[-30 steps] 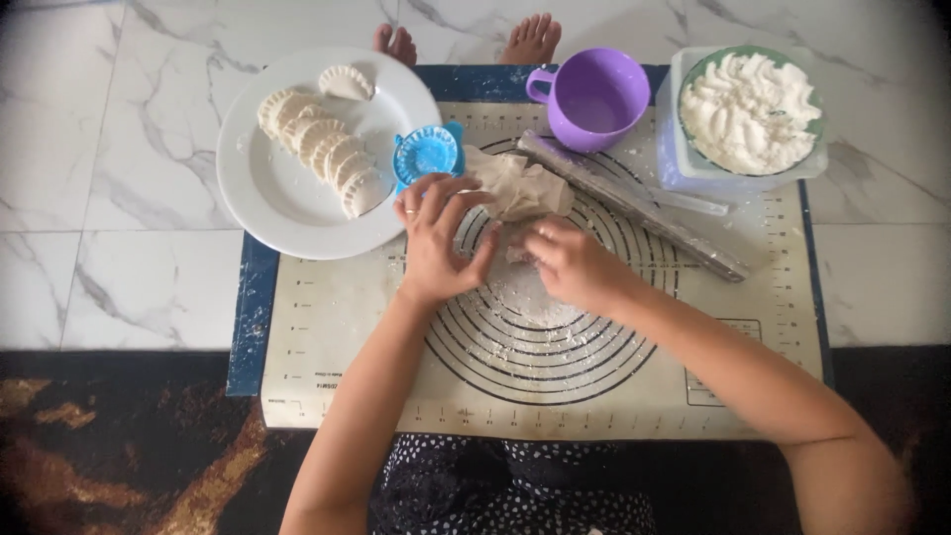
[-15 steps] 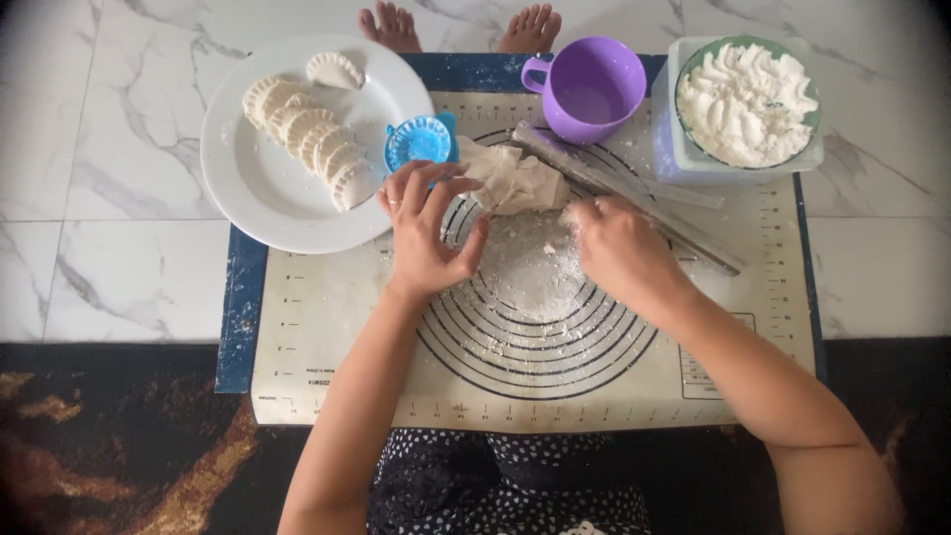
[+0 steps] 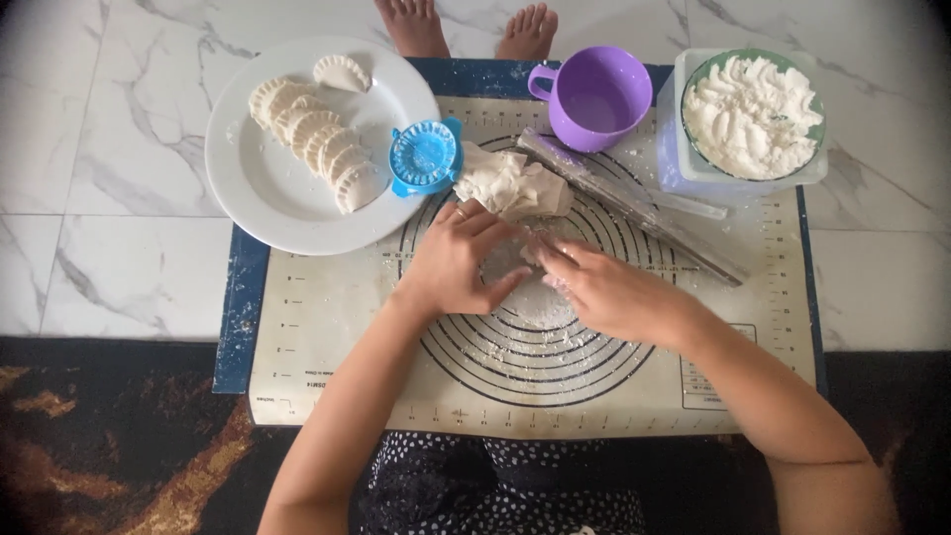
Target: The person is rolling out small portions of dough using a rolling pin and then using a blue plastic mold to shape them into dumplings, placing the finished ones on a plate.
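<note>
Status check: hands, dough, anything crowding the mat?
Left hand and right hand flat on the floured mat, fingertips meeting, holding nothing. Dough lump just beyond them, untouched. Blue dumpling press and rolling pin close by.

Single head view, looking straight down, close, onto mat (image 3: 327,327) at centre; floor (image 3: 109,149) along frame edges.
</note>
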